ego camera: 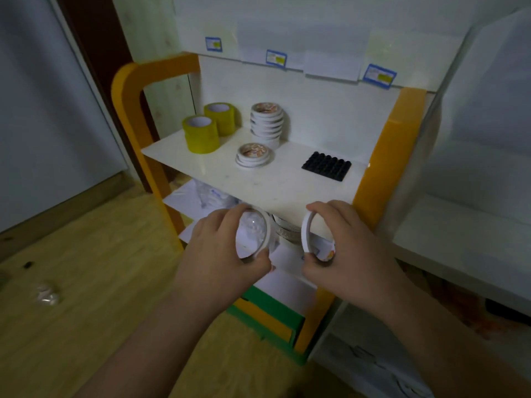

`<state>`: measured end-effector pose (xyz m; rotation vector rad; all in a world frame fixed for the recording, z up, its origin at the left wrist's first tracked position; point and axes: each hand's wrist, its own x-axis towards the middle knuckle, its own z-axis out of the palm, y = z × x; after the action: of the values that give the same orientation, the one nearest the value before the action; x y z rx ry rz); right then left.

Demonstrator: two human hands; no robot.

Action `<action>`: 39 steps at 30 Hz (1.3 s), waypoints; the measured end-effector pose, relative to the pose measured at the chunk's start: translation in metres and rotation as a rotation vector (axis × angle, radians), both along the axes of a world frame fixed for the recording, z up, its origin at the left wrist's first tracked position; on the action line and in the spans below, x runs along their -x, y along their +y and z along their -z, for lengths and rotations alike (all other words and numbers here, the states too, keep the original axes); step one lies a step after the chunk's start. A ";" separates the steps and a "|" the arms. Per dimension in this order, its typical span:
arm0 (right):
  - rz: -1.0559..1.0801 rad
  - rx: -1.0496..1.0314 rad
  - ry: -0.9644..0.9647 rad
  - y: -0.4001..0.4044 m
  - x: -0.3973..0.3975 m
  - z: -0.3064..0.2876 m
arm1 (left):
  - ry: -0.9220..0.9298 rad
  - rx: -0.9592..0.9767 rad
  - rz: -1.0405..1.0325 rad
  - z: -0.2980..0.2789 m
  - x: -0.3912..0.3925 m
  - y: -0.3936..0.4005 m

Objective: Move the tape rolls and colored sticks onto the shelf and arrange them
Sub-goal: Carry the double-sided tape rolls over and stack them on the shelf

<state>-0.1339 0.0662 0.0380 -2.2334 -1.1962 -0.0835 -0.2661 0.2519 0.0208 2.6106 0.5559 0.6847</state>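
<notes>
Shelf (275, 185): white board between orange side posts, you standing at its front edge

1. Your left hand (218, 248), in front of the shelf's front edge: fingers and thumb curled round a thin white tape roll (257, 235), held on edge, its open centre facing partly toward you
2. Your right hand (342, 248), just right of the left and apart from it: thumb and fingers pinching a second white tape roll (307, 234), also held on edge, printed liner showing inside the ring
3. Two yellow tape rolls at the shelf's left edge: the front yellow roll (200, 135) near the left front corner, the rear yellow roll (222, 117) touching it behind and to the right
4. Tall stack of white rolls (267, 123), near the back of the shelf, right of the yellow pair
5. Short stack of white rolls (254, 155), in front of the tall stack, toward the middle of the shelf; count not clear
6. Black studded mat (326, 166), flat on the shelf toward the right edge, well apart from the rolls
7. Lower tier below the front edge: clear plastic packaging (209, 195) and further rolls, partly hidden by your hands
8. Three blue-edged labels (275, 57) on the white back wall above the shelf
9. Wooden floor (86, 268) at left, bearing a small crumpled white item (47, 295)
</notes>
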 end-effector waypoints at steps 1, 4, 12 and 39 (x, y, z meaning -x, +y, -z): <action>0.004 0.000 0.002 0.009 -0.004 0.001 | 0.006 0.004 -0.005 0.000 -0.003 0.007; 0.017 0.009 0.018 0.040 -0.023 0.007 | -0.002 0.005 -0.033 0.002 -0.017 0.034; 0.045 -0.016 0.060 0.117 -0.085 0.021 | 0.040 -0.018 -0.085 0.005 -0.064 0.107; 0.449 0.142 0.149 0.191 -0.129 0.032 | 0.212 -0.050 0.518 0.035 -0.301 0.273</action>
<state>-0.0046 0.2573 0.0059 -2.5468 -0.6239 -0.0089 0.0352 0.5246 -0.0147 2.7186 -0.0933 0.2584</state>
